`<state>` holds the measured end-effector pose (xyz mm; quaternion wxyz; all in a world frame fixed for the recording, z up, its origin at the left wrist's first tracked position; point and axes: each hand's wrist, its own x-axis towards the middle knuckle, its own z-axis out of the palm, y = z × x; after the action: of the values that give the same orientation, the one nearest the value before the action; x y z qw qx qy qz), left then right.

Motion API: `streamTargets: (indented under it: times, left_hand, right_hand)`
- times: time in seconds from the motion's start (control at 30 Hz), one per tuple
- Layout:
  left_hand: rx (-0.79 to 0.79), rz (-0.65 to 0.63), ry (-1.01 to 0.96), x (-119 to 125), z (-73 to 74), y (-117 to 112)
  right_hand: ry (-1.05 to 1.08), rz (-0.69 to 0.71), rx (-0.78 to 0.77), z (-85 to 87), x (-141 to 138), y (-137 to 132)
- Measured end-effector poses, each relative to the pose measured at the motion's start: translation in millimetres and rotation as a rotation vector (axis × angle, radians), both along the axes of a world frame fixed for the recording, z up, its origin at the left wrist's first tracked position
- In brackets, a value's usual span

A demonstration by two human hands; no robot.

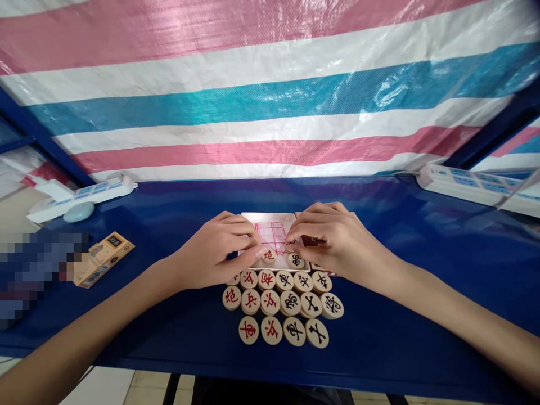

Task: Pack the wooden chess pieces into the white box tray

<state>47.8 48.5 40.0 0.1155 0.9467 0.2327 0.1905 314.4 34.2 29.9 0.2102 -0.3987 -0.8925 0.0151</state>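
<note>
Several round wooden chess pieces (280,306) with red or black characters lie in rows on the blue table (422,292). Behind them sits a small white board (270,225) with a red grid. My left hand (215,253) rests on the board's left side, fingers curled, thumb touching a red-marked piece (269,256). My right hand (333,239) is curled over the board's right side, fingertips pinched at the grid beside a black-marked piece (296,260); what it pinches is hidden.
A small yellow-brown card box (101,260) lies at the left. White power strips lie at the back left (80,197) and back right (468,183). A striped tarp (270,84) hangs behind the table. A blurred patch covers the far left.
</note>
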Motion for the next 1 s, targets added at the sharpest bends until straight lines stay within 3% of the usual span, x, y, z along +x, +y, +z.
streamTargets:
  times: [0.17,0.53,0.83,1.0]
  left_hand:
    - [0.004,0.052,0.003,1,-0.5,-2]
    - [0.027,0.028,-0.006,6,-1.9,-9]
    - [-0.063,-0.066,0.098,7,5.0,-13]
    - [-0.053,-0.034,0.108,6,1.2,-11]
  right_hand:
    - [-0.004,-0.023,-0.001,1.6,-1,-4]
    - [0.022,0.008,0.043,-3.7,-5,-2]
    - [0.026,-0.018,0.049,-4.8,-3,-3]
    - [0.027,-0.043,0.056,-5.3,-4,-4]
